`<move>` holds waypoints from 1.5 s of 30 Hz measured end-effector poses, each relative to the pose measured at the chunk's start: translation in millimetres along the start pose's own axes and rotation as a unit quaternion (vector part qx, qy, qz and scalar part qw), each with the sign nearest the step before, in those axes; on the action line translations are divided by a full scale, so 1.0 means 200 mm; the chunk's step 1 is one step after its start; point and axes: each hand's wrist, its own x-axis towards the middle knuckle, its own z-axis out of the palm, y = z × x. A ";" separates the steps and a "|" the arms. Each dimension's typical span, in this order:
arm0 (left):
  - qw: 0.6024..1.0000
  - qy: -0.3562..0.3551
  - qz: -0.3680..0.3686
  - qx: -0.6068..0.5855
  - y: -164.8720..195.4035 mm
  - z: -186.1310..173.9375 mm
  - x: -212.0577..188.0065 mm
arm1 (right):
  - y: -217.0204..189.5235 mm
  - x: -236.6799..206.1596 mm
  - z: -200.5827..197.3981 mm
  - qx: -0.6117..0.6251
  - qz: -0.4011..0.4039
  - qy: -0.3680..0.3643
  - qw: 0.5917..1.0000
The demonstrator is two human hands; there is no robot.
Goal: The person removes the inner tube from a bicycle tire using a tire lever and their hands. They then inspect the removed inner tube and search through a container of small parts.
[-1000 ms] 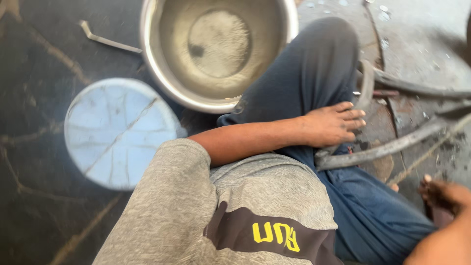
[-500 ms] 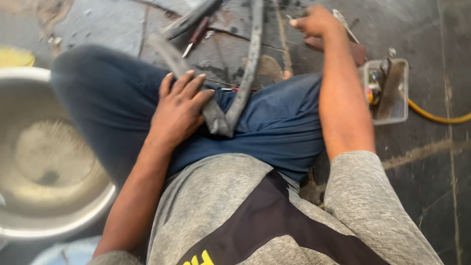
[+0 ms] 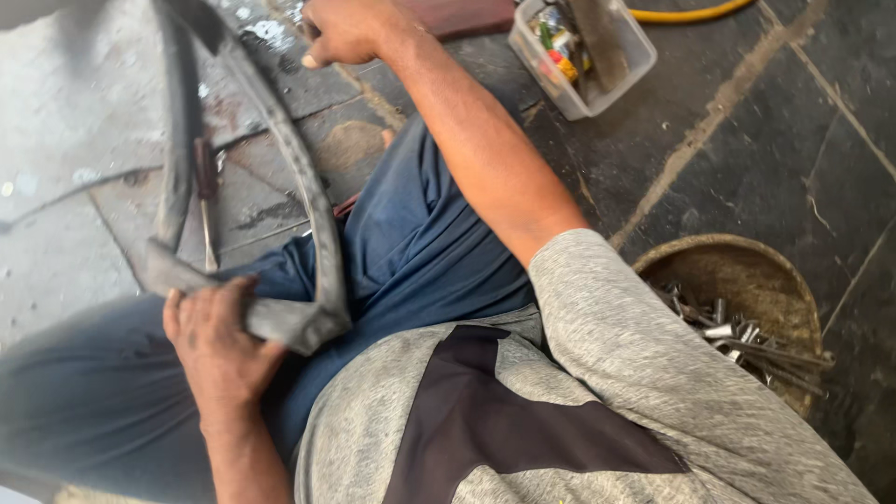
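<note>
1. While I watch through the head camera, the left hand [image 3: 219,341] presses a folded loop of grey rubber inner tube [image 3: 280,317] flat against the blue trouser leg [image 3: 420,252], fingers spread over the fold and the thumb tucked under it.
2. From that fold the tube runs in two strands away from the body, up across the stone floor [image 3: 75,187] toward the top edge of the view.
3. Half a second ago the left hand lay on the tube in much the same spot on the thigh, so the fold has stayed pinned while the view swung to the right.
4. The right hand [image 3: 347,30] has moved: earlier it reached out beyond the tube near a small box, and now it sits just beside the far strand of the tube, curled nearly closed. I cannot tell whether it grips anything, since its palm is turned away.
5. A screwdriver-like tool [image 3: 205,201] lies on the floor between the two strands of the tube.
6. Well to the right of the tube stands a clear plastic tub [image 3: 627,58] of small bits, with a yellow hose [image 3: 686,13] beyond it.
7. Farther right of the tube, beside the grey sleeve [image 3: 644,373], a round rusty pan [image 3: 747,271] holds metal bolts [image 3: 737,334].
8. My judgement: with one end held steady, the tube is being worked along its length.
</note>
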 end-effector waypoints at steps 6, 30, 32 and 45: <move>0.997 -0.015 0.030 0.071 -0.03 0.10 0.02 | 0.16 -0.34 -0.20 0.124 0.220 0.177 0.951; 0.991 -0.080 0.015 0.106 -0.10 0.16 0.06 | 0.60 -1.62 0.23 0.053 0.443 0.243 0.861; 0.991 -0.083 0.019 0.102 -0.11 0.16 0.06 | 0.65 -1.60 0.23 0.031 0.424 0.260 0.867; 0.993 -0.074 0.011 0.097 -0.13 0.20 0.08 | 0.83 -1.27 0.41 -0.005 0.482 0.277 0.831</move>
